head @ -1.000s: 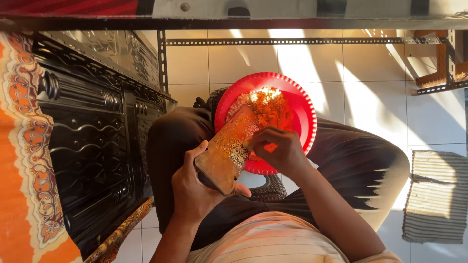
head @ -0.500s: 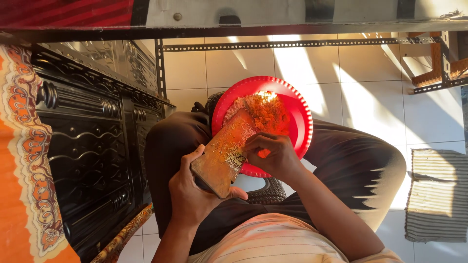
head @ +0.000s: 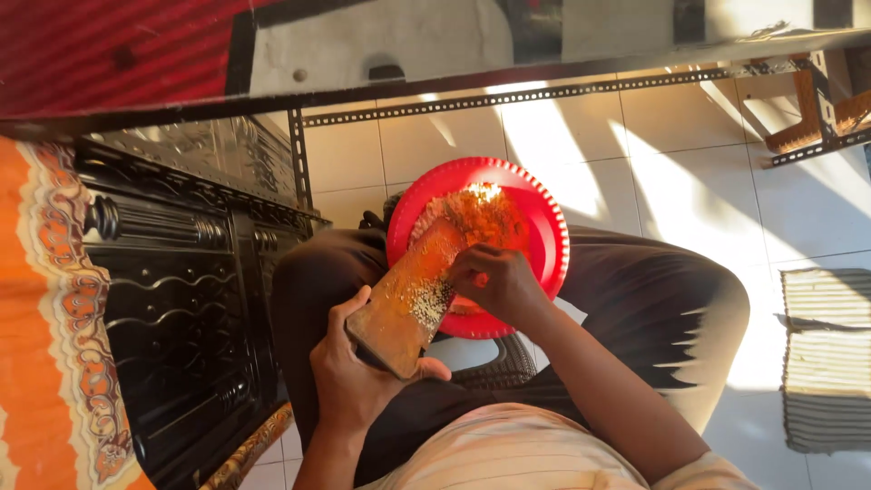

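A red round plate rests on my lap, with a heap of orange grated shreds in it. A flat metal grater leans from my left hand into the plate, coated with orange and pale shreds. My left hand grips the grater's lower end. My right hand is closed against the grater's face above the plate; a small orange piece seems to be under its fingers, mostly hidden.
I sit with dark trousers over a white tiled floor. A black carved cabinet stands close on the left beside an orange patterned cloth. A metal frame bar and a striped mat lie around.
My right hand has slid a little down the grater face. The view has shifted slightly; plate and left hand stay as they were.
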